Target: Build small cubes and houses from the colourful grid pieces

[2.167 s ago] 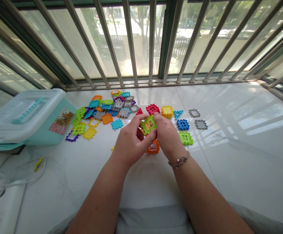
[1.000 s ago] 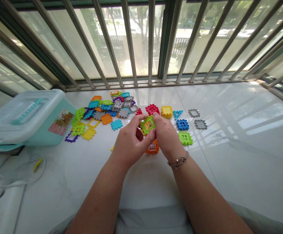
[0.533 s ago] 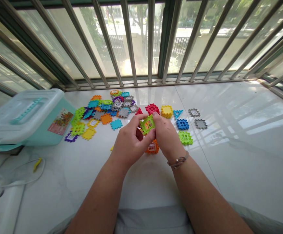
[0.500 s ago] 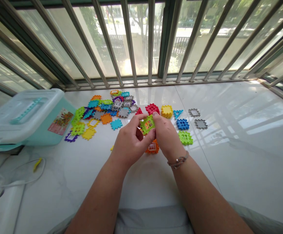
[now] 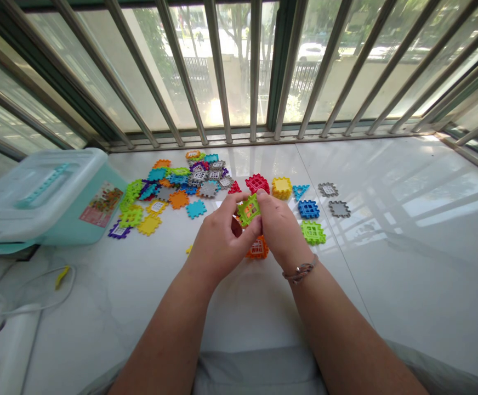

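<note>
My left hand (image 5: pixel 218 241) and my right hand (image 5: pixel 280 230) meet above the white marble sill, both pinched on a lime green square window tile (image 5: pixel 249 209) held between the fingertips. An orange block piece (image 5: pixel 257 248) shows just under my hands, partly hidden by them; whether it is joined to the green tile I cannot tell. A bracelet (image 5: pixel 300 271) circles my right wrist.
A heap of several coloured interlocking tiles (image 5: pixel 173 186) lies at the left back. Red (image 5: pixel 257 182) and yellow (image 5: pixel 282 187) cubes, a blue tile (image 5: pixel 308 209), a green tile (image 5: pixel 313 232) and two grey tiles (image 5: pixel 334 200) lie to the right. A teal lidded box (image 5: pixel 45 197) stands left. Window bars (image 5: pixel 255 71) close the back.
Almost nothing has moved: both hands keep the green tile at the same spot, with only slight finger shifts and a small camera drift.
</note>
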### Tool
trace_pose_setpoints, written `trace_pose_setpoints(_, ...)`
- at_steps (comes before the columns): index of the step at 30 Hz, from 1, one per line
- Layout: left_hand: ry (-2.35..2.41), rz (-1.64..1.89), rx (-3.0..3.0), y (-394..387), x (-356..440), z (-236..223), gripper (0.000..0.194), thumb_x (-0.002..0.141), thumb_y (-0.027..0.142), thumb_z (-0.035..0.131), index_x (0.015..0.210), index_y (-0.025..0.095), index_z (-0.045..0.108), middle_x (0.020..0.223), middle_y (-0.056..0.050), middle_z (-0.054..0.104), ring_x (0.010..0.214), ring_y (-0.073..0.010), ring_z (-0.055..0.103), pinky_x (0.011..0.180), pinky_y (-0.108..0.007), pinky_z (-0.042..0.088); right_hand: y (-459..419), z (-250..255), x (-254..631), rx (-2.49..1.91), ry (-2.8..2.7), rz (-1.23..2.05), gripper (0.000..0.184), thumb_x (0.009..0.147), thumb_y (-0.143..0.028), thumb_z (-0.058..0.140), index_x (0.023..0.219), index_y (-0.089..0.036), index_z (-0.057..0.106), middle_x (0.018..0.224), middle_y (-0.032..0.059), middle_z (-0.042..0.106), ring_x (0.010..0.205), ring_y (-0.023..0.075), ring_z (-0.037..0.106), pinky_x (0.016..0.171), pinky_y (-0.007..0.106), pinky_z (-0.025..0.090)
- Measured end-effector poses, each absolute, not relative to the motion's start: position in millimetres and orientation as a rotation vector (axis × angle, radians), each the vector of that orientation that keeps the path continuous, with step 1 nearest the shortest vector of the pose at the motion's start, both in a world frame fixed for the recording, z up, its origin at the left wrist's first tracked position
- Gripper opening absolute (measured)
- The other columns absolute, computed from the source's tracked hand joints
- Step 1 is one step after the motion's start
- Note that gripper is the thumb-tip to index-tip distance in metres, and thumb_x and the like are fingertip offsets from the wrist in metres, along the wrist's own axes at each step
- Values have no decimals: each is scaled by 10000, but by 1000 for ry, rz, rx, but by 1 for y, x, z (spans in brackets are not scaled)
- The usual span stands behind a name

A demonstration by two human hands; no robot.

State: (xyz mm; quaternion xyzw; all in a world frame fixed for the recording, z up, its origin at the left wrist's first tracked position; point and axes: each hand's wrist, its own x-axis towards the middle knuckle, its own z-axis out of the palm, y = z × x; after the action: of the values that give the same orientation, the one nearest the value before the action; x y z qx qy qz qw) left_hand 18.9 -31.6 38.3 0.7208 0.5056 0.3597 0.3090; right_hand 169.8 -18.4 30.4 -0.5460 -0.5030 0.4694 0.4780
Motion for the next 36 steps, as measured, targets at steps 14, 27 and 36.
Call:
trace_pose_setpoints(14, 1352, 938, 1928, -32, 19, 40, 418, 1029, 419, 708, 1399, 229, 663, 775, 66, 638, 644, -128, 600, 673, -272, 475, -18, 30, 169, -1348, -1235, 1145, 472, 1066, -601, 457, 737, -263, 476, 676, -13, 485, 667, 177, 442, 597, 332, 322)
trace_pose_setpoints(27, 1356, 909, 1921, -32, 20, 40, 414, 1034, 428, 698, 1397, 233, 661, 742, 71, 632, 629, -136, 602, 651, -274, 453, -18, 29, 170, -1374, -1246, 1140, 480, 1069, -610, 421, 734, -267, 451, 684, -13, 468, 670, 179, 439, 598, 331, 303)
trace_pose_setpoints(36, 1359, 910, 1925, -32, 20, 40, 403, 1037, 424, 694, 1390, 231, 662, 745, 68, 627, 631, -136, 591, 658, -275, 446, -19, 29, 169, -1354, -1260, 1125, 486, 1071, -601, 432, 722, -265, 468, 690, -13, 490, 674, 178, 435, 605, 331, 303)
